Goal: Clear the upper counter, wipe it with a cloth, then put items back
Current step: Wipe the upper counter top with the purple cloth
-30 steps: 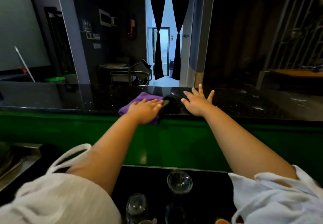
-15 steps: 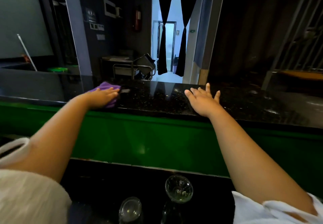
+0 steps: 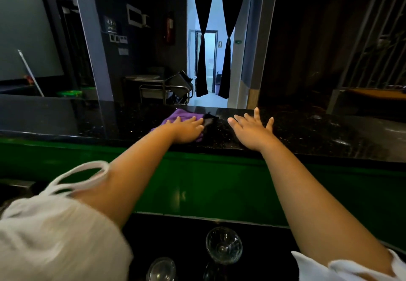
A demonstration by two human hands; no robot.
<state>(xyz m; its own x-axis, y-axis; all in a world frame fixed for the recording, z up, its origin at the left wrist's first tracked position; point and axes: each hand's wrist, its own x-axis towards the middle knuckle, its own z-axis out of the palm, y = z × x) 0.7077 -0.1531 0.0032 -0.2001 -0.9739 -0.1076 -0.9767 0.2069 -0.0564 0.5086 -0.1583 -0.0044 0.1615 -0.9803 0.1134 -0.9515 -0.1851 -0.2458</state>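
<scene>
- The purple cloth (image 3: 178,117) is seen lying flat on the black upper worktop (image 3: 318,133), close to its near edge and about midway along the visible stretch.
- The cloth is pressed down by the left hand (image 3: 186,130), laid palm-down upon it. Its fingers (image 3: 193,121) are held straight and close together, pointed to the right.
- A dark shape (image 3: 208,120) is seen touching the cloth's right edge; what it is cannot be told.
- The right hand (image 3: 252,131) is laid palm-down on the bare stone by the same near edge, apart from the cloth. Its fingers (image 3: 256,114) are spread, and nothing is held.
- A green front panel (image 3: 197,182) is seen below that edge.
- On the lower worktop (image 3: 175,234), a stemmed glass (image 3: 224,244) is stood, with a second glass (image 3: 161,268) near it on the left.
</scene>
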